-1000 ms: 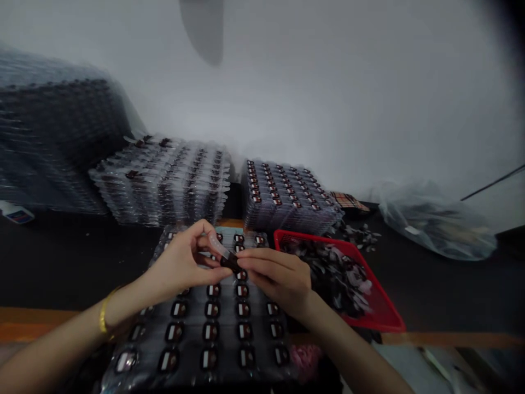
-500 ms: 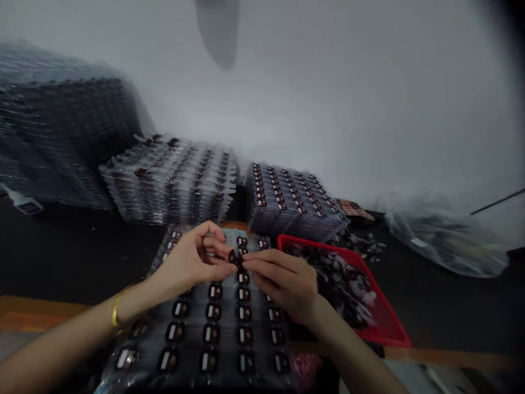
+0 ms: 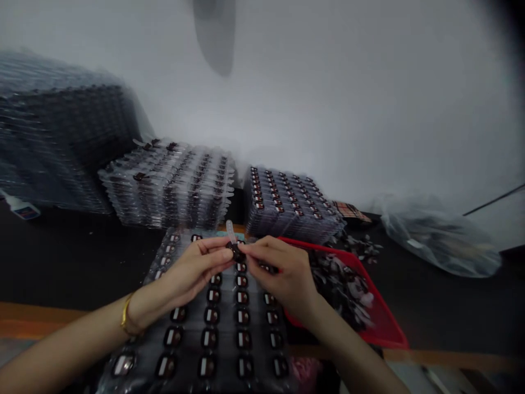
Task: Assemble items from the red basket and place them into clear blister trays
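Observation:
Over a clear plastic tray, my left hand pinches a small dark rounded piece between thumb and fingers. My right hand grips the same piece from the other side with its fingertips. A pale translucent strip with small holes sticks up from it, like a watch strap. Below the hands, the tray carries rows of square dark pieces, each with a white patch on top. What the fingertips cover cannot be made out.
To the right stands a red basket heaped with dark pieces and pale strips. Behind are stacked filled trays, another tray stack and a taller wrapped stack. A small white bottle lies far left, a clear plastic bag far right.
The translucent strip now stands upright above the dark piece, which has risen slightly. My left fingers have closed in from a more spread grip. Both hands still hold the piece.

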`<state>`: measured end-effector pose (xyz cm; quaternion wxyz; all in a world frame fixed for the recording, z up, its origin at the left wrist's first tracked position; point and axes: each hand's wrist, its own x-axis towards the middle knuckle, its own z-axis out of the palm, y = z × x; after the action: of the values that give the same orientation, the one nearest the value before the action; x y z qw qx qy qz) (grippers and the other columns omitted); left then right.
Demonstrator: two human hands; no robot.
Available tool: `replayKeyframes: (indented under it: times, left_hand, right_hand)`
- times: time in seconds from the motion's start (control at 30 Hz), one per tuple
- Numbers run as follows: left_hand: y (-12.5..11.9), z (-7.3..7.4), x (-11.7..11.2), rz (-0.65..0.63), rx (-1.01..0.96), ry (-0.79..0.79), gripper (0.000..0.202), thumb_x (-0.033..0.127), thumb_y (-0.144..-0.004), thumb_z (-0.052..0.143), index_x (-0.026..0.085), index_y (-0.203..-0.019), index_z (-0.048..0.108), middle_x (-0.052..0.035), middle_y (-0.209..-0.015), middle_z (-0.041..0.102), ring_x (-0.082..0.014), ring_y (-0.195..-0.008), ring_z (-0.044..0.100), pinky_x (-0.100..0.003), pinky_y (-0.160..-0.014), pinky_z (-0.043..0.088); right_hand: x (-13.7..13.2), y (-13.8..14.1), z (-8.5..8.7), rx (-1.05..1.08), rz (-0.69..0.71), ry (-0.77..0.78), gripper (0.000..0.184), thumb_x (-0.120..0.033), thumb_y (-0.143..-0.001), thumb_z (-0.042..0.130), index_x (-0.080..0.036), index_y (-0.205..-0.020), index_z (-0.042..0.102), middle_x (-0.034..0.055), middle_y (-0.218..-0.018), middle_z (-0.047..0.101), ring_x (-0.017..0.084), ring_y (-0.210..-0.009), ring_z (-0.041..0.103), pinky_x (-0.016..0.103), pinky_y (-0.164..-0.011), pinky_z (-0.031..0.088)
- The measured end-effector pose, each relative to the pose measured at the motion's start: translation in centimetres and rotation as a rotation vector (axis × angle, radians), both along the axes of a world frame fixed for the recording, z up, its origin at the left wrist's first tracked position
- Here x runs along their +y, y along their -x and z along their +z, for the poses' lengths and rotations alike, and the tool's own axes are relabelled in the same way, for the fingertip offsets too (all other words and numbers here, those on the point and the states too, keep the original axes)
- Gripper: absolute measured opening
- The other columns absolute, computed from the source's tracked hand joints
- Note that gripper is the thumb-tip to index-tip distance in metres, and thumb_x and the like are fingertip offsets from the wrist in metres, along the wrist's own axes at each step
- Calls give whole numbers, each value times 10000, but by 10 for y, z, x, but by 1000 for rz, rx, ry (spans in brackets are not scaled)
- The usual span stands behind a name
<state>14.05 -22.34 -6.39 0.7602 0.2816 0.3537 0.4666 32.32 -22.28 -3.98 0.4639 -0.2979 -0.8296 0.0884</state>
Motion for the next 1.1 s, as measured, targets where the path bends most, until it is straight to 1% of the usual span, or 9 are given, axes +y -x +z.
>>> replayKeyframes:
  times: [0.17,0.33,0.43,0.53,0.67,0.73,0.83,0.97,1.1]
  left_hand:
    - [-2,11,3,-81,-116,-11,296,164,-697,820,139,-978,729,-27,-867,760,-105,-748,720,-114,-717,573]
    - [-7,18,6,-38,-188,-17,149,64,-812,677,108,-944,732,-44,-860,758,-107,-772,720,-118,-752,572]
    - [-12,22,6,-5,-198,30,190,15,-872,562,95,-898,732,-51,-851,753,-89,-739,708,-105,-713,566]
    - [-16,24,6,63,-213,68,255,-25,-887,505,90,-838,728,-44,-810,744,-66,-686,692,-97,-697,563]
    - [-18,22,4,146,-212,83,233,-54,-850,550,97,-850,727,-32,-761,737,-72,-665,697,-109,-672,578]
    - [-19,21,2,177,-218,78,219,-59,-823,591,107,-860,728,-17,-741,734,-65,-649,695,-95,-648,573]
    - [-19,22,-1,168,-231,64,196,-58,-808,615,99,-843,727,-16,-730,733,-61,-627,693,-86,-621,568]
    - [-17,26,-2,165,-230,75,219,-63,-841,562,84,-859,723,-42,-789,749,-77,-648,708,-118,-646,591]
    - [-18,30,-3,198,-261,73,247,-42,-875,524,104,-874,722,-30,-818,753,-66,-663,707,-110,-670,588]
  right_hand:
    - [8,-3,18,-46,55,96,220,-94,-861,601,-212,-987,738,24,-805,719,119,-724,680,200,-662,548]
    - [14,-4,30,-105,58,73,208,-86,-878,579,-175,-988,731,37,-833,733,122,-747,679,210,-690,535]
    - [17,-4,35,-127,38,59,207,-57,-853,580,-167,-944,728,28,-809,724,116,-708,665,202,-659,525]
    - [14,-2,37,-228,8,-19,215,-53,-873,534,-142,-956,711,53,-839,706,130,-727,658,216,-665,531]
    - [4,2,29,-312,-18,-138,228,-105,-933,465,-138,-1000,681,75,-880,682,139,-742,651,226,-666,543]
    - [1,3,23,-277,-46,-167,234,-127,-948,457,-142,-1050,667,75,-894,682,141,-774,660,228,-697,556]
    - [1,3,17,-213,-62,-168,225,-138,-949,474,-150,-1060,670,71,-905,695,135,-805,671,218,-722,562]
    - [7,1,22,-132,17,-162,196,-109,-914,539,-178,-1007,696,38,-884,716,100,-780,678,167,-705,552]
    - [9,3,31,-48,-40,-170,215,-96,-900,549,-182,-1010,713,46,-898,728,108,-790,679,189,-717,557]
